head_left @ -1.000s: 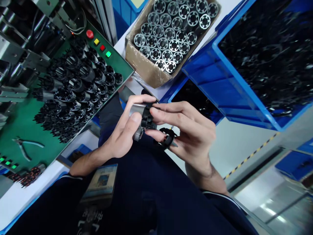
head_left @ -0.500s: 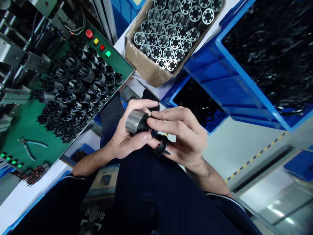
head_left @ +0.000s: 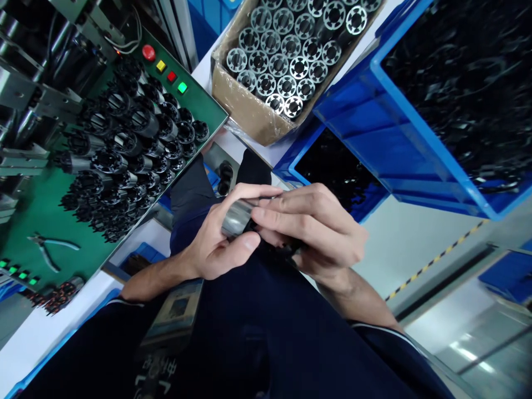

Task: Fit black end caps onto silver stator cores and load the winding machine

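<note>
My left hand (head_left: 220, 238) is wrapped round a smooth steel stator core (head_left: 239, 218), thumb below and fingers over the top. My right hand (head_left: 320, 227) presses its fingertips against the core's right end, where a little black plastic shows. Lower in my right hand, mostly hidden by the fingers and palm, is a dark plastic ring piece (head_left: 285, 251). Both hands are together in front of my dark shirt, above my lap.
Finished-looking cores with black ends (head_left: 141, 119) stand crowded on a green machine table (head_left: 25, 221), beside pliers (head_left: 52, 244) and push buttons (head_left: 171, 76). A cardboard box (head_left: 245, 111) holds bare slotted cores. Blue bins (head_left: 374, 138) of black parts stand to the right.
Both hands have dropped slightly, and the core has shifted a little down and right. My right fingers have closed in further, covering the black ring piece that showed more before.
</note>
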Demonstrator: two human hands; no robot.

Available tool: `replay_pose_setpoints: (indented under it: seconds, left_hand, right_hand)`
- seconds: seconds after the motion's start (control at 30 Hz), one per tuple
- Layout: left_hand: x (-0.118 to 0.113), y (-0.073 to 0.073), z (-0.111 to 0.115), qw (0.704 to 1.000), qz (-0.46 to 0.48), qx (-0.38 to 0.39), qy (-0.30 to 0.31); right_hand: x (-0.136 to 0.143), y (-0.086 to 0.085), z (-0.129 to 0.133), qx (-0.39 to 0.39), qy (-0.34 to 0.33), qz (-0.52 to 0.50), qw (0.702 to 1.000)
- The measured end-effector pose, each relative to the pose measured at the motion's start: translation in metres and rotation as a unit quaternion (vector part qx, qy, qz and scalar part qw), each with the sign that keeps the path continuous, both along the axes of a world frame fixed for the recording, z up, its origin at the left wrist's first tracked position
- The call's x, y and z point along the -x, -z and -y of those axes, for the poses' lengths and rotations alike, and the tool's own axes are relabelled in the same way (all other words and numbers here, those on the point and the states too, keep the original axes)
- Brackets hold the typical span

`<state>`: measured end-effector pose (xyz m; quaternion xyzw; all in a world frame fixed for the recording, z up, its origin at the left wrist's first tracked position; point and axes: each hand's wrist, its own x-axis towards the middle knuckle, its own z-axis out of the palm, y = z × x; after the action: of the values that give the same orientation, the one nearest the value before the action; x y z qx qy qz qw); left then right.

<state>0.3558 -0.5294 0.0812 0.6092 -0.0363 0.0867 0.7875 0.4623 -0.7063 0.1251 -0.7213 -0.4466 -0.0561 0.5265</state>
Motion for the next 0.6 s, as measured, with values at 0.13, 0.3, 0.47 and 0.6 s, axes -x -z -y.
replay_pose_setpoints:
  seconds: [0.13,0.3,0.47,0.6]
  left_hand:
    - [-0.005,0.000,0.008,0.989,-0.039,0.135,-0.041]
    - [-0.022,0.000,0.008,0.956,-0.092,0.261,-0.094]
    - [-0.034,-0.011,0.007,0.941,-0.146,0.245,-0.183]
    - [-0.041,-0.016,0.018,0.927,-0.140,0.248,-0.245]
  right_hand:
    - [-0.012,-0.016,0.010,0.105,-0.052,-0.107,0.987]
    - [-0.031,-0.012,0.022,0.183,-0.027,-0.170,0.968]
    - [-0.026,-0.001,0.020,0.143,-0.023,-0.185,0.972]
    - [-0.009,-0.003,0.006,0.067,0.020,-0.205,0.976]
